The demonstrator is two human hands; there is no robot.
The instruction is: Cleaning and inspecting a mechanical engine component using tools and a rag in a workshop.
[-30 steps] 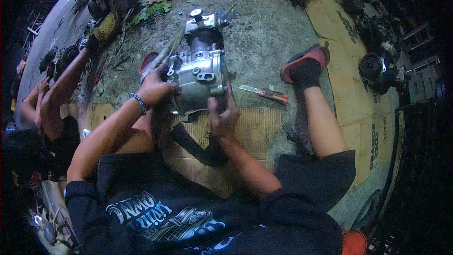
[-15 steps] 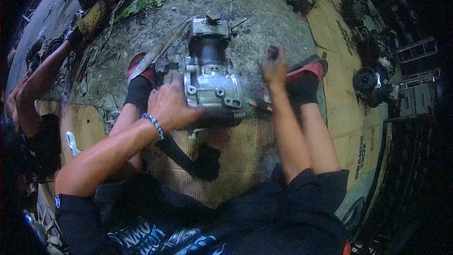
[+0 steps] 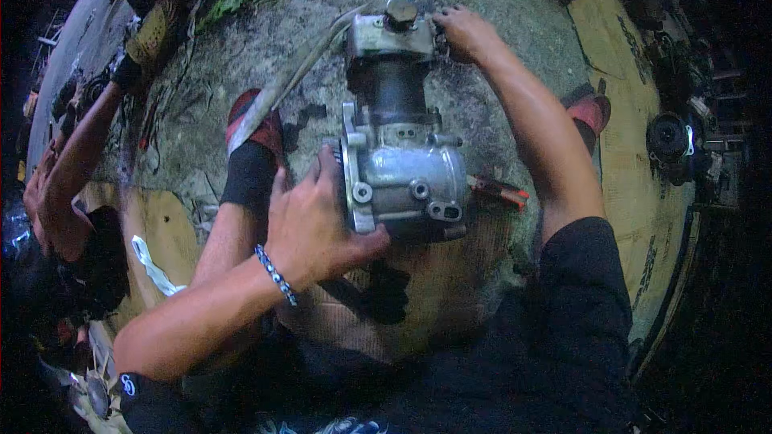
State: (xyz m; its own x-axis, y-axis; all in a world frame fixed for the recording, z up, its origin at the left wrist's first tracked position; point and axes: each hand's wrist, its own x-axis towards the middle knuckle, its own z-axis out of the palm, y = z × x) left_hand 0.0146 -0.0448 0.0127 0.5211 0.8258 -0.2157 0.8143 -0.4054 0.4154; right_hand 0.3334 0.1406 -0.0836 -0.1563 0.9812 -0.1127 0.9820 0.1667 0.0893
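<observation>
A metal single-cylinder air compressor [image 3: 410, 173] stands in front of me between my feet, with a silvery body, a darker cylinder and a square head topped by a big hex plug [image 3: 400, 13]. My left hand [image 3: 310, 225] is wrapped round the flange at its lower left, thumb across the near edge. At the head's right side is my right hand [image 3: 469, 34], its fingers curled against the corner. Whatever lies under those fingers is hidden. Right of the body lies a tool with red-orange handles [image 3: 503, 191].
A pale cloth strip [image 3: 297, 72] runs from the head down to my left shoe [image 3: 256, 116]. Another person's arm [image 3: 84, 137] is at the left. Cardboard [image 3: 619, 233] covers floor at the right, with dark machine parts [image 3: 669, 137] beyond.
My right hand has gone from beside my right foot up to the compressor's head. The left hand keeps its hold. The view has shifted, and the compressor appears larger and farther right.
</observation>
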